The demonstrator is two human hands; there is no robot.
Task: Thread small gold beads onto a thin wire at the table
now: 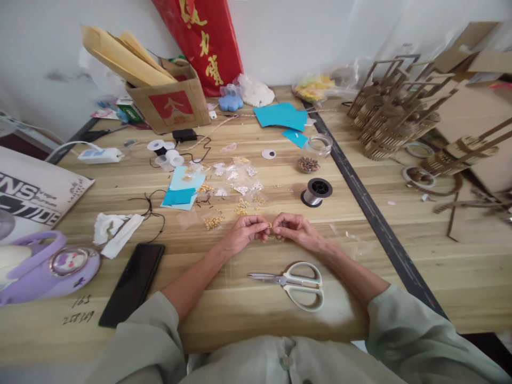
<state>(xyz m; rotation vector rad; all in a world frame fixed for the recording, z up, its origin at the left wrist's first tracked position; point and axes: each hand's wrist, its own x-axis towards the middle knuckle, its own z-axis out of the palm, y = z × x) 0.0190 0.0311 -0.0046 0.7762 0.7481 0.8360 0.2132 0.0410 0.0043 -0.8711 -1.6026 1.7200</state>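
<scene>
Over the middle of the table, my left hand point(253, 232) and my right hand point(295, 230) meet almost fingertip to fingertip. Both are closed in a pinch on a small gold-coloured piece point(269, 226), too small to name exactly. A bit more gold point(275, 238) shows just below the fingertips. Just beyond my left hand lie small gold beads point(241, 207) and a little clear bag of gold beads point(213, 222). White-handled scissors point(302, 286) lie nearer my body, blades pointing left. A spool of thin clear or silvery line point(317, 192) stands beyond my right hand.
Small bags of silvery pieces point(244, 178) and blue cards point(180, 195) lie farther back. A black phone point(132, 284) and a purple bottle point(52, 266) are at left. Rightward are a dish of mixed beads point(308, 164), a dark strip point(360, 200) and slatted wooden baskets point(394, 120).
</scene>
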